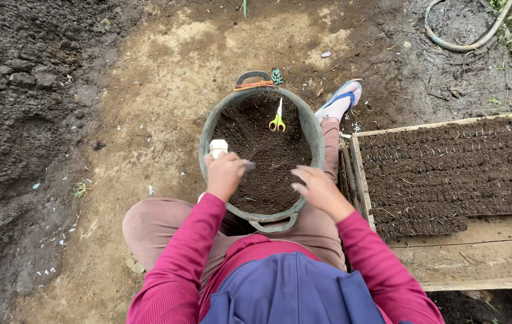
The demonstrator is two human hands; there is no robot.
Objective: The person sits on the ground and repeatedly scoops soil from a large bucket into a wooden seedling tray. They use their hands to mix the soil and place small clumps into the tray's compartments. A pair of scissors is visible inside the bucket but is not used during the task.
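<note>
A round grey tub [209, 129] full of dark soil stands between my legs. Yellow-handled scissors [277, 122] lie on the soil near the far rim. My left hand [226, 174] hovers over the tub's left edge, closed around a small white tube-like object [218, 147] with a dark piece poking out beside the thumb. My right hand [317, 189] hangs over the near right part of the soil, palm down, fingers loosely apart, holding nothing.
A wooden tray [478, 237] at the right holds rows of small dark soil blocks [442, 174]. My foot in a blue sandal [343, 99] rests beyond the tub. Loose dark earth lies at the left, a hose [466, 43] at the top right.
</note>
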